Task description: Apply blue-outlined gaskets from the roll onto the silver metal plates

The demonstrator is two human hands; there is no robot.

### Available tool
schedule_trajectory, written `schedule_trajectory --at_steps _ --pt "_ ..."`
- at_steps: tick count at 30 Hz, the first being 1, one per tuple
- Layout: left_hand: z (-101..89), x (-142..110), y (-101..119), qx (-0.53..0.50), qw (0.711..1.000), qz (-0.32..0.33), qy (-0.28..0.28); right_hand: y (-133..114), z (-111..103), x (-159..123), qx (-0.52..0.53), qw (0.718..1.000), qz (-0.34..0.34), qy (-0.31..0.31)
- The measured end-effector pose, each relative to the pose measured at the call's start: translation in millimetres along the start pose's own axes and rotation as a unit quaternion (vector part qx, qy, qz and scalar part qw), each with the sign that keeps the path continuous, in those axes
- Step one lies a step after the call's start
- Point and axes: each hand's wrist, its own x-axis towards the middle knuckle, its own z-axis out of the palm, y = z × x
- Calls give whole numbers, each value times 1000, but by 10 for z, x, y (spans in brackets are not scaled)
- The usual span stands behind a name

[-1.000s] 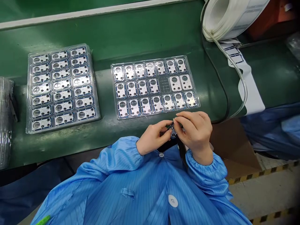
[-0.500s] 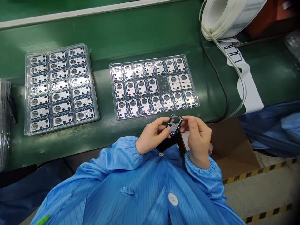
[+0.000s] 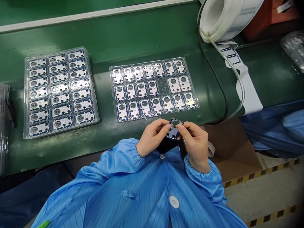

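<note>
Between my two hands, over the bench's front edge, is a small rectangular plate (image 3: 172, 133) with a large round hole at its far end and smaller dark holes nearer me. My left hand (image 3: 154, 135) pinches its left side between thumb and fingers. On the right side, my right hand (image 3: 195, 139) grips it with the thumb on top. Beyond them lies a clear plastic tray (image 3: 197, 104) holding rows of similar silver plates. One pocket (image 3: 163, 86) in its middle row holds no plate.
A stack of clear trays (image 3: 59, 129) filled with plates stands at left. More trays (image 3: 4, 126) rise at the far left edge. A white label roll (image 3: 237, 19) and trailing cables (image 3: 219, 76) occupy the right. An open cardboard box (image 3: 234, 148) sits below the bench edge.
My right thumb has come down onto the plate's right side. The plate has turned and tilted slightly in my hands. The whole view has shifted a little.
</note>
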Motion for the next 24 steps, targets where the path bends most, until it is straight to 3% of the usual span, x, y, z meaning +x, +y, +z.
schedule_trajectory --at_steps 7,14,20,24 --pt "12 -17 36 -4 1000 1 -4 -80 -10 -47 1 1000 9 -15" --pt "-22 -5 56 -46 999 -7 -8 -188 24 -77 -24 995 -15 -97" --pt "-34 -29 109 3 1000 16 10 -174 53 -71 -28 995 -31 -92" --pt "-82 -81 224 24 999 -16 -32 -193 39 -63 -35 995 -54 -81"
